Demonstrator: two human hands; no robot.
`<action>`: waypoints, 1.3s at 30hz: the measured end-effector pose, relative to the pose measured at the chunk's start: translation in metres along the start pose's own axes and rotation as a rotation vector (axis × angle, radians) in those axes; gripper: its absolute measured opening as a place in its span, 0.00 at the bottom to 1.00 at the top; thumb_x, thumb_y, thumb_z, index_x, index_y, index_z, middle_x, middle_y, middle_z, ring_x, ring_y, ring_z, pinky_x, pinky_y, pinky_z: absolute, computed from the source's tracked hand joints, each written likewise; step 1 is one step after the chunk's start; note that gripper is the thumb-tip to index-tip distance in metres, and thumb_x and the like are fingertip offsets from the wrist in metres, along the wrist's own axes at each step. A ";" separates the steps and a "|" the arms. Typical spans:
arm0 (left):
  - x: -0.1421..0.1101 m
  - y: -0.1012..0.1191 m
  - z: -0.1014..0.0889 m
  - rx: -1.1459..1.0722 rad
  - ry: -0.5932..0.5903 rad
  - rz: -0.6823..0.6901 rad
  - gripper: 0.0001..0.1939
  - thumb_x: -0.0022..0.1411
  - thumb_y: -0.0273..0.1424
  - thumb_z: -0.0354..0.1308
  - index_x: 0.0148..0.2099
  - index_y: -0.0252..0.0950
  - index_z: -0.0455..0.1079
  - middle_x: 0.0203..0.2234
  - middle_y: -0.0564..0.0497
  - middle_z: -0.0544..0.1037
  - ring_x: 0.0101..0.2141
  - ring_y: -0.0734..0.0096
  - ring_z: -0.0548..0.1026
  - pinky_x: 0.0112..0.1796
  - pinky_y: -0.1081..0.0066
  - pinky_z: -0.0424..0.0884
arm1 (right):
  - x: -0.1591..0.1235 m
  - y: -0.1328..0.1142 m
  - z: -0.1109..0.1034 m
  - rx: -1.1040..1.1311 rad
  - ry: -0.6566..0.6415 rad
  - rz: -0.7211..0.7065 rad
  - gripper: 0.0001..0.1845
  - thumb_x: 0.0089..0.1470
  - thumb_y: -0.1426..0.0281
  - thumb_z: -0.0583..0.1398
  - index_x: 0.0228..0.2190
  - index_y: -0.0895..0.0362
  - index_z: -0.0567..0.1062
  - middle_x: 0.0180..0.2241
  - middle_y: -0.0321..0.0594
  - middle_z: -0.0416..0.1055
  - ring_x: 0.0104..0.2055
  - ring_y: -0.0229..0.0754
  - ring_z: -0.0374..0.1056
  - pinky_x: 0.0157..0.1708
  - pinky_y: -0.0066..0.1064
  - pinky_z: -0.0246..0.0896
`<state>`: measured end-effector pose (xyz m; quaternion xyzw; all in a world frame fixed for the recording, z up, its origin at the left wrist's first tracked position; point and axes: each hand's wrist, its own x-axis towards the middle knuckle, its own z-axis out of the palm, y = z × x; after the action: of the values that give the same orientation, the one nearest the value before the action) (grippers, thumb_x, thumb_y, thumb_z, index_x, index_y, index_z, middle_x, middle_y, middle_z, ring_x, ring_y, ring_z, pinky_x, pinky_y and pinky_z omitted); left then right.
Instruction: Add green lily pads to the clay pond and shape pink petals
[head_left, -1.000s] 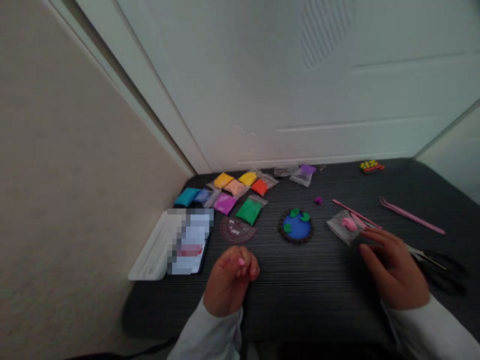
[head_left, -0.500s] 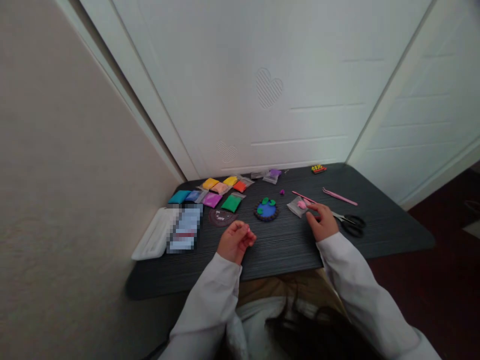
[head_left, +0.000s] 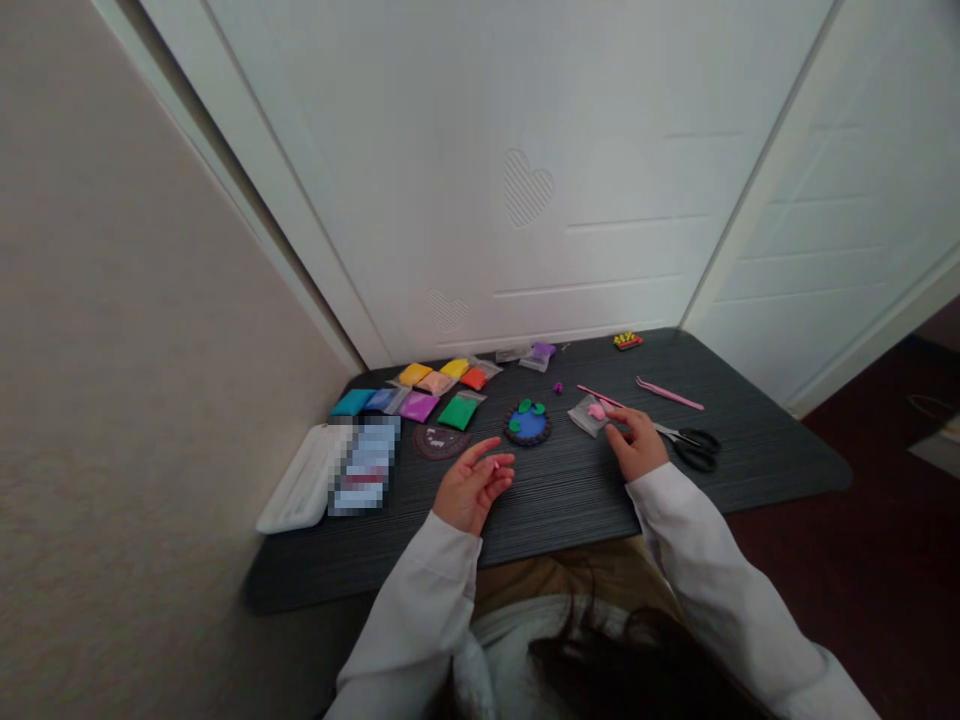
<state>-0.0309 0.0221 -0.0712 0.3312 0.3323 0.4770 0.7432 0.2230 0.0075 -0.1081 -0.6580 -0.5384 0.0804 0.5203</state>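
My left hand (head_left: 474, 487) is raised over the near part of the table, pinching a small bit of pink clay (head_left: 495, 467) between thumb and finger while its other fingers are stretched out. My right hand (head_left: 636, 444) rests at a small clear bag (head_left: 583, 420) with a lump of pink clay (head_left: 596, 410) on it; its thumb and forefinger are apart and its fingertips are by the bag's edge. Between the hands lies a round blue clay piece (head_left: 528, 424) with a dark beaded rim and green leaf shapes.
Black-handled scissors (head_left: 696, 448), a thin pink tool (head_left: 596, 394) and pink tweezers (head_left: 670, 393) lie right. Several coloured clay packets, a green packet (head_left: 459, 410) among them, lie left, beside a clear round-edged sheet (head_left: 439, 442) and a white tray (head_left: 304, 480). A purple bit (head_left: 557, 387) lies behind.
The fingers of my left hand have spread apart, with the pink bit still at the thumb. My right hand stays by the bag. The view has shifted slightly.
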 end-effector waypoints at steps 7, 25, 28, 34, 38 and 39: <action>0.001 -0.001 -0.002 -0.023 0.029 0.050 0.11 0.44 0.30 0.62 0.27 0.34 0.63 0.13 0.57 0.69 0.12 0.85 0.61 0.12 0.84 0.55 | 0.000 0.000 0.000 -0.007 -0.015 -0.001 0.14 0.45 0.65 0.54 0.34 0.57 0.71 0.38 0.46 0.64 0.43 0.47 0.61 0.30 0.38 0.67; 0.007 -0.006 -0.007 -0.021 0.113 -0.014 0.09 0.44 0.23 0.63 0.31 0.28 0.70 0.20 0.49 0.75 0.21 0.78 0.73 0.21 0.82 0.71 | 0.001 0.005 0.001 -0.021 -0.009 -0.006 0.13 0.44 0.65 0.54 0.33 0.58 0.71 0.38 0.46 0.65 0.42 0.46 0.62 0.30 0.37 0.66; 0.007 -0.006 -0.007 -0.015 0.074 0.002 0.09 0.44 0.30 0.63 0.27 0.28 0.68 0.15 0.52 0.72 0.16 0.78 0.70 0.15 0.80 0.67 | 0.001 0.006 0.001 -0.019 -0.004 -0.009 0.13 0.44 0.65 0.54 0.33 0.57 0.71 0.38 0.46 0.65 0.42 0.47 0.62 0.29 0.37 0.66; 0.007 -0.004 -0.004 -0.066 0.031 0.043 0.14 0.49 0.37 0.58 0.22 0.32 0.62 0.11 0.58 0.64 0.14 0.81 0.65 0.13 0.81 0.60 | 0.001 0.003 0.000 -0.022 -0.005 -0.010 0.13 0.45 0.65 0.54 0.33 0.57 0.71 0.37 0.46 0.66 0.42 0.47 0.62 0.30 0.37 0.66; 0.008 -0.005 -0.006 -0.069 0.063 0.035 0.10 0.47 0.33 0.60 0.27 0.30 0.66 0.16 0.54 0.70 0.19 0.77 0.71 0.18 0.79 0.65 | 0.001 0.002 -0.001 -0.022 -0.010 -0.008 0.14 0.45 0.65 0.54 0.33 0.57 0.71 0.37 0.46 0.65 0.42 0.47 0.62 0.31 0.37 0.66; 0.008 -0.005 -0.007 -0.068 0.076 0.034 0.10 0.47 0.32 0.61 0.28 0.30 0.67 0.17 0.53 0.72 0.21 0.75 0.73 0.20 0.79 0.67 | 0.001 0.003 -0.001 -0.022 -0.009 -0.006 0.14 0.45 0.65 0.54 0.34 0.58 0.71 0.37 0.46 0.65 0.42 0.47 0.62 0.31 0.37 0.66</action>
<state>-0.0314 0.0293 -0.0806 0.2928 0.3381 0.5129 0.7327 0.2254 0.0080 -0.1094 -0.6618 -0.5435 0.0757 0.5107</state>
